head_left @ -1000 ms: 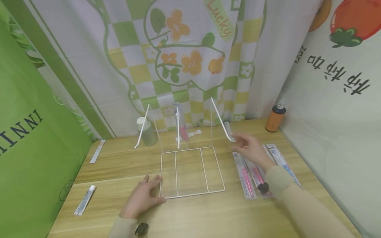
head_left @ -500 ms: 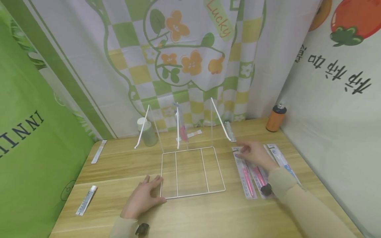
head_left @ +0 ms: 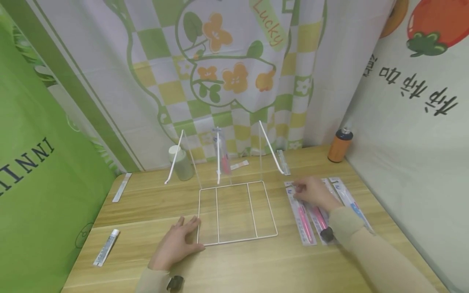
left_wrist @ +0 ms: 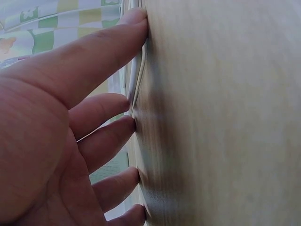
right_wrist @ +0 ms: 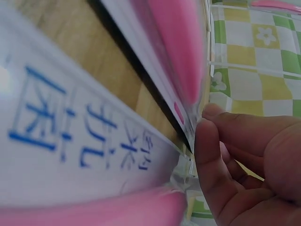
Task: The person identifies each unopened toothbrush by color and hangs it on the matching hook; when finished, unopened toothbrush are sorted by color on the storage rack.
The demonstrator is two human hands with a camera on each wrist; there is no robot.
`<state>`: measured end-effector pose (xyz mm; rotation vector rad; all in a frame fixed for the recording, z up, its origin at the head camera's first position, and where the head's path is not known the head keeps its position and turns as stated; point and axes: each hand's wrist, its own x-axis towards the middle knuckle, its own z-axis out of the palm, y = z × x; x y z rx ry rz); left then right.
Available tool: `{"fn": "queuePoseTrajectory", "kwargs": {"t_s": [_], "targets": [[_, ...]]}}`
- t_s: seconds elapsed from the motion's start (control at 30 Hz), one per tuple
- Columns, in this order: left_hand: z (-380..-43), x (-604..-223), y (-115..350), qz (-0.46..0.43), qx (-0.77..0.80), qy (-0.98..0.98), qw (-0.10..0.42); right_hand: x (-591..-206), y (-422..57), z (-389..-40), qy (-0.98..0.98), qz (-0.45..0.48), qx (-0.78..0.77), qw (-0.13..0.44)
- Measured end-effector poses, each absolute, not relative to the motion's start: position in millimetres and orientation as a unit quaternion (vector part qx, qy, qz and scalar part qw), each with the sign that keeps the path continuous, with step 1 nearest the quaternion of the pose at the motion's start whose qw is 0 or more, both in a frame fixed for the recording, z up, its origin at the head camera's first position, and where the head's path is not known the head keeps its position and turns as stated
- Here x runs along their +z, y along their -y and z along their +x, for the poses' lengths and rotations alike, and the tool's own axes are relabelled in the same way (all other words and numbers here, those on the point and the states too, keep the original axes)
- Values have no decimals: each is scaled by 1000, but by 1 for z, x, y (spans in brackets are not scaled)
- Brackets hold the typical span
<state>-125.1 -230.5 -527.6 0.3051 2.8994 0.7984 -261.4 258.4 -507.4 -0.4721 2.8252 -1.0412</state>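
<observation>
In the head view a white wire rack (head_left: 237,241) stands on the table, its hooks rising at the back. Spread out, my left hand (head_left: 175,244) rests at the base's near left corner. The left wrist view shows its thumb (left_wrist: 103,49) against the wire and its fingertips on the wood. Packaged toothbrushes with pink handles (head_left: 305,224) lie right of the rack. My right hand (head_left: 315,193) is over their upper ends. Thumb and forefinger pinch the edge of one clear pack (right_wrist: 176,47) in the right wrist view. Another packaged toothbrush (head_left: 224,156) hangs on the middle hook.
A packaged blue toothbrush (head_left: 349,199) lies farther right. An orange bottle (head_left: 340,145) stands at the back right, a pale bottle (head_left: 183,166) behind the rack. A toothpaste tube (head_left: 106,247) and a slim packet (head_left: 122,188) lie left. Another packet (head_left: 283,162) lies behind the packs.
My right hand has come down from beside the right hook's tip to the toothbrush packs, where its fingers now close on one. The left hand and the rack stay put.
</observation>
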Motion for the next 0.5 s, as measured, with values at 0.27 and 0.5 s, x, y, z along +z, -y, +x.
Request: {"fn": "queuePoseTrajectory", "kwargs": {"t_s": [0.27,0.5], "targets": [[-125,-529,231,102,265,-957,60,-510,-256,-262,-930,-152,-331,52],[-125,-529,231,104,267,-956,59,-514,-253,-265,-933,-146,-322,64]]}}
